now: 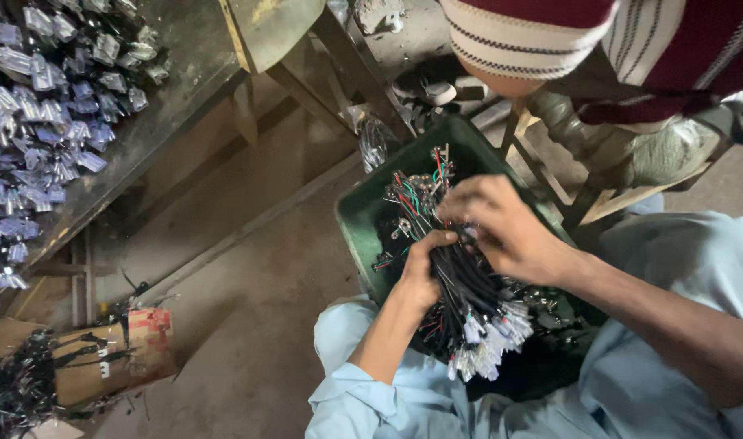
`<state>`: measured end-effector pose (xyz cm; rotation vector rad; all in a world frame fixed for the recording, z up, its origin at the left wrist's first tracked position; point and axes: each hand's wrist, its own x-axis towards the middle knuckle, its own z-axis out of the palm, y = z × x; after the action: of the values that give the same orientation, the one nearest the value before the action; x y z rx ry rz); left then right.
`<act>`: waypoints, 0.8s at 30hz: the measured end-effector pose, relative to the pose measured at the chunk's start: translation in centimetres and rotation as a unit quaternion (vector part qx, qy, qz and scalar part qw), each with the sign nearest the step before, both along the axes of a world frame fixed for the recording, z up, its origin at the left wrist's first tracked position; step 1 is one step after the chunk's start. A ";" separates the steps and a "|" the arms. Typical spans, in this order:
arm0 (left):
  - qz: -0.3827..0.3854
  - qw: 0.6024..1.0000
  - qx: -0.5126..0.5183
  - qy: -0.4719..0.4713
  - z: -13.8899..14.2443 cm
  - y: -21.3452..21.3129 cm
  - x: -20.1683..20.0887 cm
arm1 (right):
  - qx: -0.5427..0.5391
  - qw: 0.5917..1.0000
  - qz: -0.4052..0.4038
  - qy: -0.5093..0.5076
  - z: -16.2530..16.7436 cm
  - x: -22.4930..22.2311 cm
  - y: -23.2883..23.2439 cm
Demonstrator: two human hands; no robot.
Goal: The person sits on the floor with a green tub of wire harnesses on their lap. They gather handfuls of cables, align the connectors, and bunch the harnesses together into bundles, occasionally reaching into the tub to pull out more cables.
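We grip the bundle of black cables (461, 284) between both hands, left hand (421, 276) closed around its middle from below, right hand (501, 228) pinching it from above, over the green tray (363, 215) on our lap.

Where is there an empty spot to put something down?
Bare floor lies between the workbench and the green tray. The tray's left corner is also free. It is crowded on the bench, heaped with small bagged parts, and where both hands, left hand and right hand, grip the wire bundle.
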<state>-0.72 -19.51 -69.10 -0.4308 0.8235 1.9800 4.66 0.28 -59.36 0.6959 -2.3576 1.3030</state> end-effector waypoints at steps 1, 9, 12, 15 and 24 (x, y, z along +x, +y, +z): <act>-0.017 1.000 -0.013 0.013 0.3 0.1 0.1 | -0.037 0.997 -0.062 -0.014 -0.3 -0.3 0.1; -0.064 0.976 0.205 0.023 2.3 1.6 3.9 | -0.362 0.906 0.005 -0.218 -1.0 -5.9 2.5; -0.024 0.972 0.235 -0.006 1.7 2.2 5.6 | -0.305 0.920 0.041 -0.241 -1.1 -5.6 1.6; -0.018 0.974 0.215 -0.070 0.8 2.2 6.1 | -0.202 0.926 0.002 -0.319 -1.3 -4.1 -0.3; 0.027 0.983 0.180 0.005 0.8 0.7 5.2 | -0.227 0.951 0.056 -0.205 -2.4 -4.0 -1.1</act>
<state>4.45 -18.84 -68.31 -0.2323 0.4483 2.1278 0.65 -0.78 -61.79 0.4488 -2.1926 2.1197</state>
